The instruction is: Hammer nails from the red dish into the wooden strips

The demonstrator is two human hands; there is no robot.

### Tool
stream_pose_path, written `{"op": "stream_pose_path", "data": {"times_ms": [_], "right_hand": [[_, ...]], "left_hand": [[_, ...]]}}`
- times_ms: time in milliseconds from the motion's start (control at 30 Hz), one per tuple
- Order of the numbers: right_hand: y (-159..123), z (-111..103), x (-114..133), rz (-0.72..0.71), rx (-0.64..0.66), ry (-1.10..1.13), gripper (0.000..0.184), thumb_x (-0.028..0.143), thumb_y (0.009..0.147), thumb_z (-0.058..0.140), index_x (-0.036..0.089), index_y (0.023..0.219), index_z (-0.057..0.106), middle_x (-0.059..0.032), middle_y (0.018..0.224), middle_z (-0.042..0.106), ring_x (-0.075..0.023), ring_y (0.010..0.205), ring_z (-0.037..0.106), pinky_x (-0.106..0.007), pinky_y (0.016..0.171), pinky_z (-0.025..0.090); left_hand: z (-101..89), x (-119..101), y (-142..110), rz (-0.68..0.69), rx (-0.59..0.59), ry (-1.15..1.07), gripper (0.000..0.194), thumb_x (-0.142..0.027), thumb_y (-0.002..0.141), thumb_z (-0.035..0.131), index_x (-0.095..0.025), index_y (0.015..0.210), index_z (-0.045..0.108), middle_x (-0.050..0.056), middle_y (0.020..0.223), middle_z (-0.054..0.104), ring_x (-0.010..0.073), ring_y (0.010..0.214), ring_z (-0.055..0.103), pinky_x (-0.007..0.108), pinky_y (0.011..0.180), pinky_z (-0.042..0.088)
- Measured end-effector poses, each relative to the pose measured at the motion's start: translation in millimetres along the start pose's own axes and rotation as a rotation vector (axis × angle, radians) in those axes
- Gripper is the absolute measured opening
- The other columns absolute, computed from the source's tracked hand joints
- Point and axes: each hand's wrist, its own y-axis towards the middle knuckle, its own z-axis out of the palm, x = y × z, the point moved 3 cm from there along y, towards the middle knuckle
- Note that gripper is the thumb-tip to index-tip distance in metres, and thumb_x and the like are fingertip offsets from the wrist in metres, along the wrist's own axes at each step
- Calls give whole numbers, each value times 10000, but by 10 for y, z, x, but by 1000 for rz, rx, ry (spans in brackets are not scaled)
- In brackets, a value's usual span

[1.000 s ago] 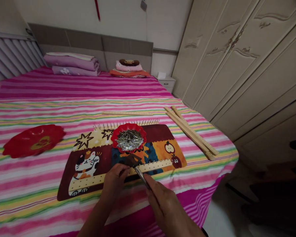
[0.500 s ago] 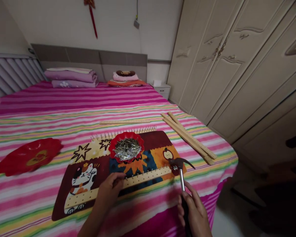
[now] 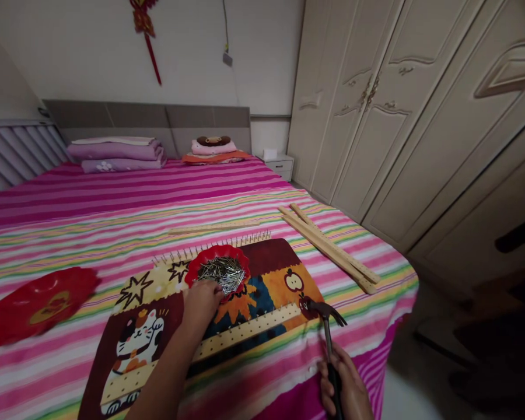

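Observation:
My left hand reaches into a small red dish heaped with metal nails, fingers curled down at its near rim; what they hold is hidden. My right hand is closed round the black handle of a small claw hammer, whose head rests by the right end of a wooden strip with a row of holes. The strip lies across a colourful cartoon mat with a cat on it. A second strip studded with upright nails lies along the mat's far edge.
Everything rests on a bed with a pink striped sheet. Several bare wooden strips lie at the right, one more behind the mat. A flat red plate sits at the left. Folded bedding and wardrobe doors stand beyond.
My left hand has left the holed strip and gone forward to the nail dish. My right hand has swung the hammer from the strip's middle out to its right end.

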Motion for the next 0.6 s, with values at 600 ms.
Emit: {"op": "stream_pose_path", "data": {"times_ms": [600], "right_hand": [[21,8,-6,5,-14,-19,543,474,675,693,232,1106,468,64,561,547,-78,351,405,-141,253,290]], "left_hand": [[-109,235,35,-69,-74,-459,144,-291,720,535,-220,730,660,-21,685,669,129,642,579,217,616,390]]}}
